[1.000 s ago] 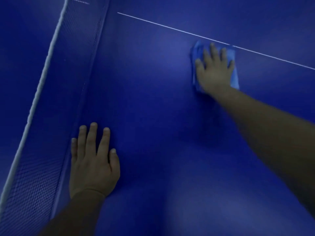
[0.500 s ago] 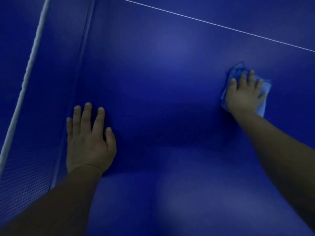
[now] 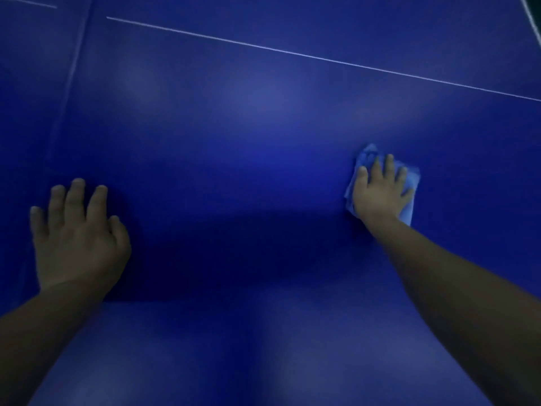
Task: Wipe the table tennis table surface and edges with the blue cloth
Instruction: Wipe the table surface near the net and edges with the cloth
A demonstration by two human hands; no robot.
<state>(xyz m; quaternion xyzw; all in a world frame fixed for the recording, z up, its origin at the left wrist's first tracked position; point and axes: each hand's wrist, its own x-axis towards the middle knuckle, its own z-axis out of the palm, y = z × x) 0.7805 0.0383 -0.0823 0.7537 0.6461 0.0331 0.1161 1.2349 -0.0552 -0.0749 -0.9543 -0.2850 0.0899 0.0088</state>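
Note:
The blue table tennis table [image 3: 263, 148] fills the view under dim light. A light blue cloth [image 3: 411, 183] lies flat on it at the right, its edges showing around my right hand [image 3: 379, 191], which presses on it with fingers spread and fairly straight. My left hand [image 3: 77, 232] rests palm down on the bare surface at the left, fingers slightly bent, holding nothing. Both forearms reach in from the bottom corners.
A thin white centre line [image 3: 322, 57] crosses the table from upper left to right. The net [image 3: 67, 83] runs faintly along the left side. A white line [image 3: 531, 16] shows at the top right corner.
My right hand has slid the cloth from the white line down and to the right across the surface. The view has shifted right, so the net now sits at the far left.

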